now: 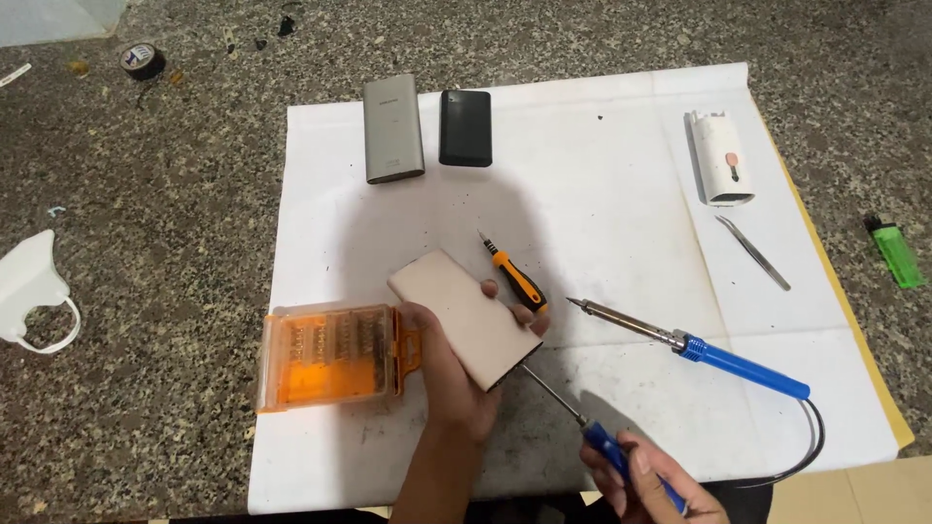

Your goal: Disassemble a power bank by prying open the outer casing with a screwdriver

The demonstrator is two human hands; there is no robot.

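Note:
My left hand grips a flat, pale beige power bank, tilted above the white sheet. A blue-handled screwdriver is in my right hand, and its thin shaft points up-left so the tip meets the power bank's lower right corner. Just right of the power bank lies a small orange-and-black precision screwdriver. A blue-handled soldering iron rests on the sheet to the right, its cable curling off the near edge.
An orange transparent bit case sits left of my left hand. A grey power bank and a black one lie at the back. A white device, tweezers, a green lighter, a tape roll and a white object are also around.

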